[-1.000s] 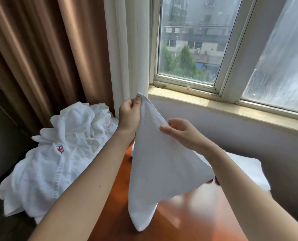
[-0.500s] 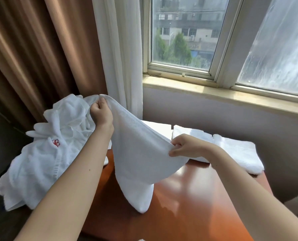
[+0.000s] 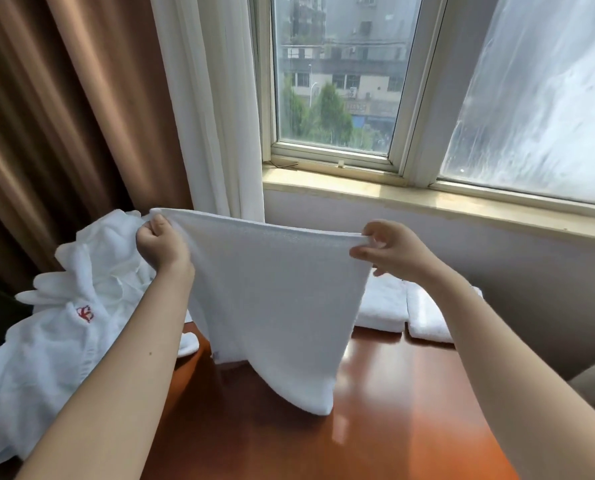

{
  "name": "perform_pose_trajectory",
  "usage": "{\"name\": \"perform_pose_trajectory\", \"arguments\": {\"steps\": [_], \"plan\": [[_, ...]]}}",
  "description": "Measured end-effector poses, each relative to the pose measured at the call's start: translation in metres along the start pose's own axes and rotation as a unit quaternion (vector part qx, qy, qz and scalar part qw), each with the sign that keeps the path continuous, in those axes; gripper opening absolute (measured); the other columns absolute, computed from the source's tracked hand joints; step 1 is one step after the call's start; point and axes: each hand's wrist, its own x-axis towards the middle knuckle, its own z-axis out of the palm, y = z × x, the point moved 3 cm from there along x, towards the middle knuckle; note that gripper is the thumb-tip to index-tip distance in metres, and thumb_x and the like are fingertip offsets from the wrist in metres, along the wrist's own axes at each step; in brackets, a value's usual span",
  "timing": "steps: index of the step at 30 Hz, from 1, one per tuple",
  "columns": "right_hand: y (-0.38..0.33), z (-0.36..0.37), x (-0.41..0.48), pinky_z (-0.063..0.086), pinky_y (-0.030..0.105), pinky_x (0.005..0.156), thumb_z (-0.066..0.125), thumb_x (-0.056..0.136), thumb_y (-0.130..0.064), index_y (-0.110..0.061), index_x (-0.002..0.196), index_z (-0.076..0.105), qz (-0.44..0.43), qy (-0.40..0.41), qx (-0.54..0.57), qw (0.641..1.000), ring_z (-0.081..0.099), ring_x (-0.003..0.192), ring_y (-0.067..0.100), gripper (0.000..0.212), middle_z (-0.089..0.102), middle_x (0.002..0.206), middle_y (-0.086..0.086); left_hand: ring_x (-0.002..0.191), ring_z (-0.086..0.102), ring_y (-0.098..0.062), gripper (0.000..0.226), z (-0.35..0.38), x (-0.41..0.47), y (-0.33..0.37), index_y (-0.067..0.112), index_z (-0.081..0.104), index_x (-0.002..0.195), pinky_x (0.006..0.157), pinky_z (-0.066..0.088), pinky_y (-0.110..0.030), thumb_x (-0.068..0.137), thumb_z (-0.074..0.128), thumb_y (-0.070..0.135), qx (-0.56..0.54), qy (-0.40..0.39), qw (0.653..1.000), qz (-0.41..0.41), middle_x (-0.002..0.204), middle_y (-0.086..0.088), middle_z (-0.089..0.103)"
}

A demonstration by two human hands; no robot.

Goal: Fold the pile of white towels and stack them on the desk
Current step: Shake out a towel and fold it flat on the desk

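White towel (image 3: 275, 299) hangs taut along its top edge, left hand (image 3: 162, 245) fisted on one corner, right hand (image 3: 393, 252) pinching the other, low over bare desk (image 3: 375, 427) between unfolded pile (image 3: 64, 323) and folded towels (image 3: 382, 306).

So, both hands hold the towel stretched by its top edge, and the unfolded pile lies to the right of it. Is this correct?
Not quite. The head view shows the unfolded pile to the left of the towel, not the right. The left hand and right hand do hold its top edge stretched.
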Motion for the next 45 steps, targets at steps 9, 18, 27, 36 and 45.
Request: {"name": "perform_pose_trajectory", "arguments": {"steps": [9,18,27,36,45], "plan": [[-0.027,-0.056,0.005,0.051,0.016,0.045,0.072,0.089,-0.014,-0.028,0.104,0.063,-0.057,0.224,0.087,0.969,0.059,0.068,0.006,0.022,0.065,0.086,-0.004,0.093,0.056,-0.013,0.035,0.013,-0.004,0.024,0.001,0.063,0.111,0.081,0.045,-0.022,0.103,0.048,0.031,0.006,-0.066,0.993,0.095,0.101,-0.002,0.060],[-0.007,-0.061,0.000,0.057,0.032,0.049,0.064,0.095,-0.023,-0.017,0.096,0.057,-0.001,0.299,0.094,0.950,0.059,0.073,0.015,0.009,0.060,0.089,0.002,0.082,0.060,-0.013,0.032,0.019,-0.008,0.031,0.012,0.066,0.102,0.081,0.048,-0.029,0.101,0.050,0.040,0.078,-0.142,0.975,0.153,0.081,0.008,0.061],[0.000,-0.055,-0.002,0.055,0.029,0.041,0.052,0.101,-0.019,-0.018,0.105,0.048,-0.018,0.315,0.147,0.938,0.053,0.068,0.014,0.005,0.049,0.082,-0.001,0.079,0.056,-0.016,0.032,0.022,-0.009,0.033,0.011,0.068,0.089,0.074,0.046,-0.028,0.098,0.057,0.040,0.119,-0.191,0.960,0.164,0.078,0.001,0.061],[0.003,-0.057,-0.004,0.057,0.024,0.048,0.049,0.102,-0.017,-0.019,0.106,0.047,-0.034,0.333,0.147,0.931,0.053,0.076,0.009,0.005,0.047,0.088,-0.009,0.041,0.057,-0.008,0.043,0.025,-0.011,0.042,0.008,0.048,0.069,0.058,0.042,-0.030,0.102,0.048,0.036,0.167,-0.243,0.946,0.135,0.056,-0.008,0.053],[0.005,-0.045,-0.009,0.058,0.026,0.049,0.049,0.101,-0.011,-0.017,0.105,0.046,-0.039,0.342,0.169,0.923,0.049,0.073,0.009,0.008,0.046,0.086,-0.003,0.055,0.057,-0.015,0.038,0.013,-0.017,0.032,0.008,0.055,0.087,0.066,0.046,-0.031,0.104,0.043,0.040,0.247,-0.248,0.923,0.161,0.056,-0.007,0.059]]}}
